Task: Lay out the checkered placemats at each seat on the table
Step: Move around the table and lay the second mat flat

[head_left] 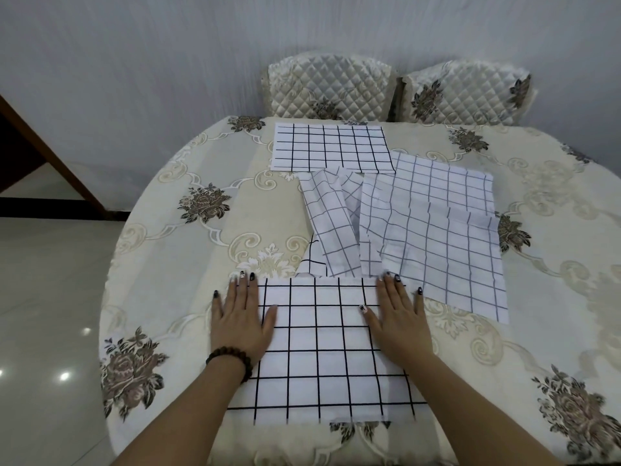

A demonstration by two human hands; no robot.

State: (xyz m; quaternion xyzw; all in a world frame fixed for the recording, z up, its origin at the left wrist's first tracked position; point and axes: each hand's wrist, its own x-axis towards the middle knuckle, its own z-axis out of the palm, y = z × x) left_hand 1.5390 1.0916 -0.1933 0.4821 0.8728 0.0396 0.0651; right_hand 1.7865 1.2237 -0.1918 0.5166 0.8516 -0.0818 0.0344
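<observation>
My left hand (240,319) and right hand (396,317) lie flat, fingers spread, pressing the near placemat (319,348) at 6 o'clock on the desk (188,250). A second placemat (331,148) lies at 12 o'clock; loose placemats (430,227) overlap near centre.

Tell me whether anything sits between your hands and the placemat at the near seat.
Nothing visible does. The left hand and right hand both rest flat, fingers straight, directly on the near placemat.

A home dining room: floral-clothed round table (174,237), two quilted chairs (327,85), tiled floor (40,314).
</observation>
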